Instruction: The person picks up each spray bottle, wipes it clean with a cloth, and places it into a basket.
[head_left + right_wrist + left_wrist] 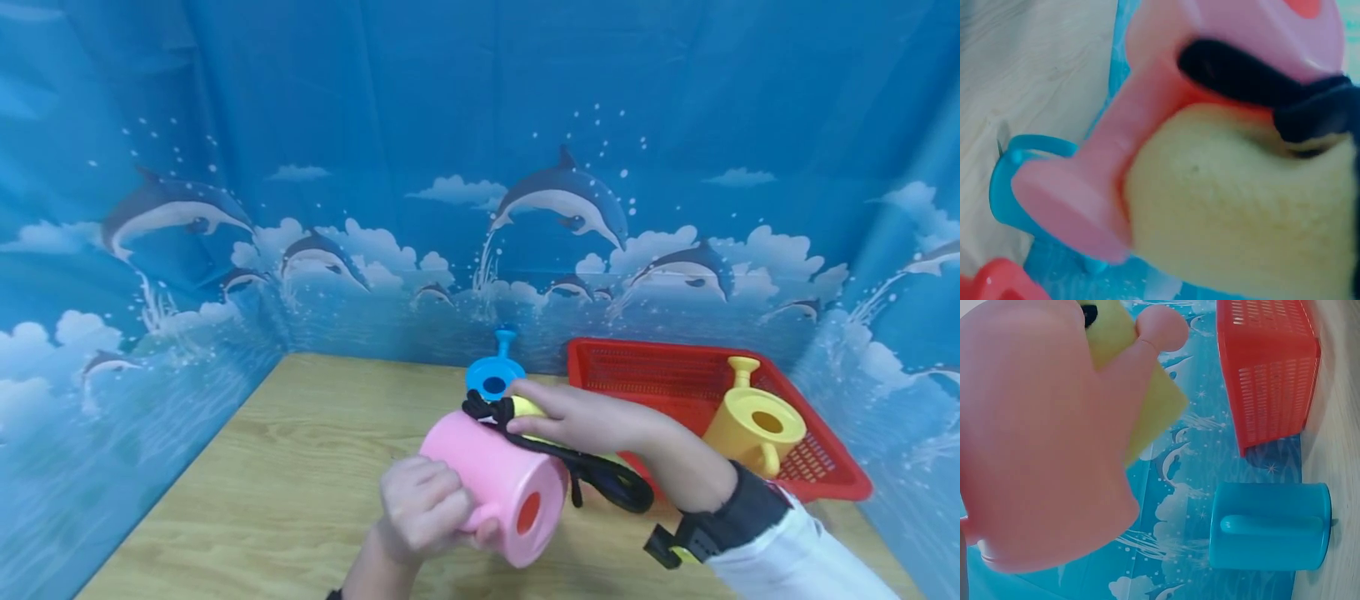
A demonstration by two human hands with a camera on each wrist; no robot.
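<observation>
My left hand grips a pink toy watering can by its handle, tilted on its side above the wooden table. The can's round top opening faces toward me. With the right hand I hold a fuzzy yellow sponge against the can's side, fingers and thumb around it. A black cord hangs from the sponge. In the right wrist view the sponge lies beside the can's spout. The left wrist view shows the can's body with a corner of the sponge behind it.
A blue watering can stands upright on the table, just beyond my hands. To the right is a red plastic basket with a yellow watering can inside. A blue dolphin-print curtain encloses the back and sides.
</observation>
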